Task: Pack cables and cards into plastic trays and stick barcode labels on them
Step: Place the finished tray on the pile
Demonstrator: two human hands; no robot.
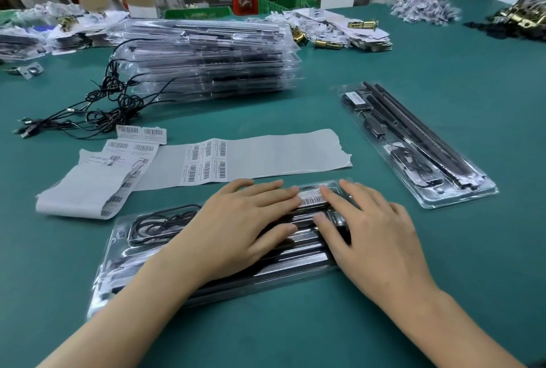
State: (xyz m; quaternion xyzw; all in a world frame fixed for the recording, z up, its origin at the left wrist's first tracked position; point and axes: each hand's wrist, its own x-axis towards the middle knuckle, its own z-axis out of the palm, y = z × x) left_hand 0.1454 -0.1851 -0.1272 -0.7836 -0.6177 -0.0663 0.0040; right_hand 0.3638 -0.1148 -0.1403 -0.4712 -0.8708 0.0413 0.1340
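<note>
A clear plastic tray (124, 267) lies in front of me, holding black strips and a coiled black cable (159, 224). A white barcode label (311, 199) sits on its far right end. My left hand (236, 225) lies flat on the tray with straight fingers touching the label's left edge. My right hand (372, 234) also rests flat, its fingertips pressing the label's right edge. A second packed tray (419, 149) with its own barcode label (356, 98) lies to the right.
A long backing sheet of barcode labels (206, 160) lies just beyond the tray, with more label sheets (97, 181) at left. A tall stack of filled trays (206, 60) and loose black cables (97, 107) sit further back. Paper piles and brass parts (328, 42) line the table's far edge.
</note>
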